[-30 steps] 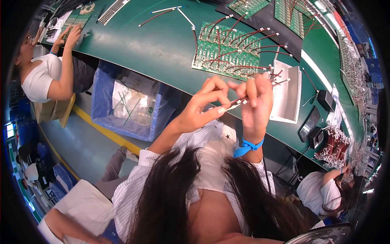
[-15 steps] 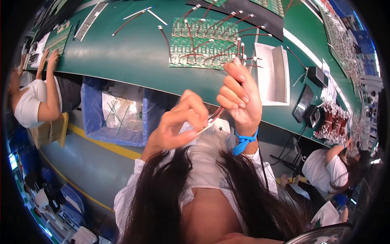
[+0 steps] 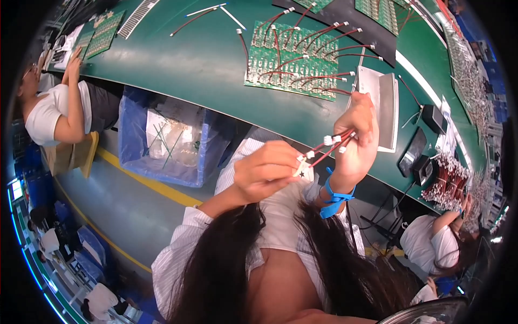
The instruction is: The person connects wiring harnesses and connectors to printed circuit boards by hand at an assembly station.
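In front of my chest, my right hand [image 3: 357,132] is closed around a small bunch of red-and-black wire cables [image 3: 325,156] with white plug connectors at their ends. The connectors stick out toward my left hand [image 3: 263,171], whose fingers are pinched together at a white end of one cable. A blue band [image 3: 335,198] circles my right wrist. Beyond my hands a green circuit board panel [image 3: 294,59] lies on the table, with several similar cables spread over it. My right fingertips are near its right corner, beside a white metal tray [image 3: 387,110].
The green table [image 3: 178,81] bears loose cables, thin sticks, a black mat [image 3: 345,24] and small black devices [image 3: 433,119]. Bundled cables [image 3: 449,178] lie at the right. A blue-lined bin [image 3: 162,143] stands below the edge. Co-workers sit at left [image 3: 65,116] and right [image 3: 429,237].
My right hand has turned over and lowered, and the cables now point toward my left hand. My left hand has moved right, with its fingers closed in. The view has shifted slightly.
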A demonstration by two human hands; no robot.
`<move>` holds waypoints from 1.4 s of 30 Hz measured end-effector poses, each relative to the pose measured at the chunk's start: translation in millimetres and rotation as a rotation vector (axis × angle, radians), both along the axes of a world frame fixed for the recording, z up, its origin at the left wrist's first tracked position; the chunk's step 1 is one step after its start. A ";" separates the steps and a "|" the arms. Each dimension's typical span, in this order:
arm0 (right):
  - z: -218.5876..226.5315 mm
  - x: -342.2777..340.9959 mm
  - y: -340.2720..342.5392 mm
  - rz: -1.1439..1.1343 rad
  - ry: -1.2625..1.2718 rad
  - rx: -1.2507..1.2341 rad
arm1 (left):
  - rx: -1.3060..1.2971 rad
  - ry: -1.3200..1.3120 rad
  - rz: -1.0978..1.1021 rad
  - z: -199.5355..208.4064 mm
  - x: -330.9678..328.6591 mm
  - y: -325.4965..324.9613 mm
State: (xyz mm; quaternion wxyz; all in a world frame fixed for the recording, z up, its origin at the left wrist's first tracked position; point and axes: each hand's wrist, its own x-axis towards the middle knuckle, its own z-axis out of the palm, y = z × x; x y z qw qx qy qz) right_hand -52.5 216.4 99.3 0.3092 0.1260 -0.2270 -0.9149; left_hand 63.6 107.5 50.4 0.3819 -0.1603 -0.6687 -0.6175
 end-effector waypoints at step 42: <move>-51.9 11.7 23.8 -0.162 1.099 1.732 | 0.005 -0.309 -0.204 52.6 -86.6 29.9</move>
